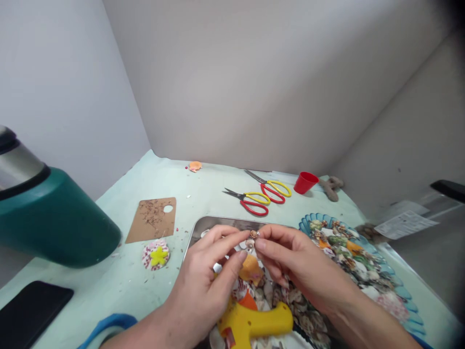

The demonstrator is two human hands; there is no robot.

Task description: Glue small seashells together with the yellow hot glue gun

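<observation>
Both my hands meet over a metal tray point(203, 226) of seashells. My left hand point(207, 278) is closed, its fingertips pinching a small brown shell point(253, 235); an orange shell piece point(250, 267) sits under its fingers. My right hand point(290, 264) pinches the same small shell from the other side. Just below the hands, a yellow glue gun point(254, 322) lies on the shells in the tray.
A blue plate point(394, 286) heaped with shells is at right. Two pairs of red-and-yellow scissors point(259, 196), a red cup point(304, 182), a brown card point(154, 219), a decorated shell with a yellow star point(156, 254), a green appliance point(51, 218) and a black phone point(29, 312) surround the tray.
</observation>
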